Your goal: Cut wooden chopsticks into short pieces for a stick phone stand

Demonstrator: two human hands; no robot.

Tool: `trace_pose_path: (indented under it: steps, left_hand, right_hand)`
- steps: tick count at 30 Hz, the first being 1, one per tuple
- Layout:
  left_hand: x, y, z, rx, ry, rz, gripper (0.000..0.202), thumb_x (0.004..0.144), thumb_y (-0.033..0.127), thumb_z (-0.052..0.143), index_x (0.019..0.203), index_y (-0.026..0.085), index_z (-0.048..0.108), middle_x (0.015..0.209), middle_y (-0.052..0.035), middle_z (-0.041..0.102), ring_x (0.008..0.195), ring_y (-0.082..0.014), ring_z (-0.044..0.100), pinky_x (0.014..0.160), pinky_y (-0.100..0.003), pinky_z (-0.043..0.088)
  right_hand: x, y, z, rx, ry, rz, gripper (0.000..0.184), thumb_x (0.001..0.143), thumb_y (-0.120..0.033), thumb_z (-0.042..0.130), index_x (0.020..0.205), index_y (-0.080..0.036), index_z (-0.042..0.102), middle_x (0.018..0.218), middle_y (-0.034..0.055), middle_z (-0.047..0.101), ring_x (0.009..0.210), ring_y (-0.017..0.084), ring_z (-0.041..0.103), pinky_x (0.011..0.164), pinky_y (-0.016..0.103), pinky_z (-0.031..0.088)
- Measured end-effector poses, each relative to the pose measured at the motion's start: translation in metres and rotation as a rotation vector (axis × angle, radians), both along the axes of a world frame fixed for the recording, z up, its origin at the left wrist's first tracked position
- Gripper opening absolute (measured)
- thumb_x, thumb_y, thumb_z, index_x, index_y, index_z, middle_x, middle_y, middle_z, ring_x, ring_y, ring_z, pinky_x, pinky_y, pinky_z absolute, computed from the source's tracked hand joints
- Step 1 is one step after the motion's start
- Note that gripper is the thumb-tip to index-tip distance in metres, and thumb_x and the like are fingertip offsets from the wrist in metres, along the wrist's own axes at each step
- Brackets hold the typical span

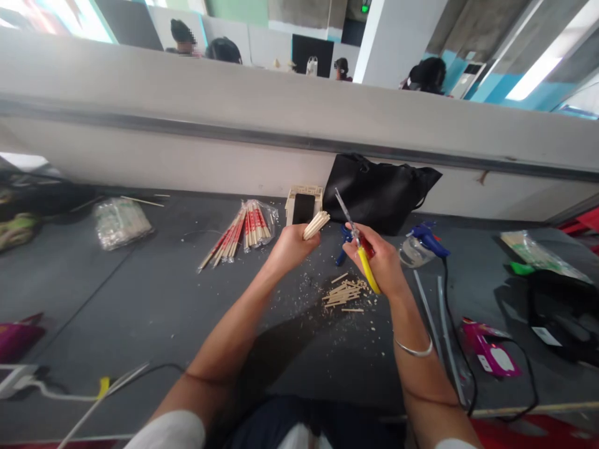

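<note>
We hold a bundle of wooden sticks [317, 224] in our closed left hand [289, 247], ends pointing to two o'clock. Our right hand [384, 263] grips yellow-handled scissors [369, 269], blades toward eleven o'clock, with cut pieces [345, 294] at six o'clock below.

You held bare wooden sticks [317, 224] and scissors [360, 248] with shiny metal blades and glossy yellow plastic handles; the desk [140, 299] looked matt.

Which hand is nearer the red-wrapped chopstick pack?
Left. The left hand, holding a stick bundle, is just right of the chopstick pack; the right hand, holding yellow-handled scissors, is farther right.
</note>
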State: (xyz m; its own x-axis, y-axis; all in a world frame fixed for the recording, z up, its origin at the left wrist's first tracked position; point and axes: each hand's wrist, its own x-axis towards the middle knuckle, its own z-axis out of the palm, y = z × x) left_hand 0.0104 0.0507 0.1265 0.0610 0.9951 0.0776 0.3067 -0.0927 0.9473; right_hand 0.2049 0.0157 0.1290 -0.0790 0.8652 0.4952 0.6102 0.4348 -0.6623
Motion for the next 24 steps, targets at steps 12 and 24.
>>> trace_pose_path:
  steps: [12,24]
  left_hand:
    - [-0.002,0.0,0.007,-0.239,-0.779,-0.134,0.047,0.086,0.027,0.063,0.052,0.023,0.03,0.041,0.01,0.022,0.035,-0.0042,0.018,0.039,-0.023,0.029]
    - [0.0,0.005,0.012,-0.291,-1.416,0.054,0.054,0.098,0.02,0.054,0.057,0.023,0.018,0.043,0.0104,0.014,0.034,-0.0031,0.018,0.043,-0.018,0.037]
  right_hand:
    - [-0.009,0.001,-0.006,-0.133,0.231,0.053,0.041,0.088,-0.047,0.065,0.12,-0.023,0.065,0.083,0.0002,0.065,0.068,0.013,0.06,0.07,0.031,0.056]
    - [-0.036,-0.006,-0.016,-0.26,0.321,0.195,0.039,0.083,-0.048,0.07,0.113,-0.023,0.068,0.078,-0.0019,0.061,0.068,0.012,0.058,0.07,0.027,0.055]
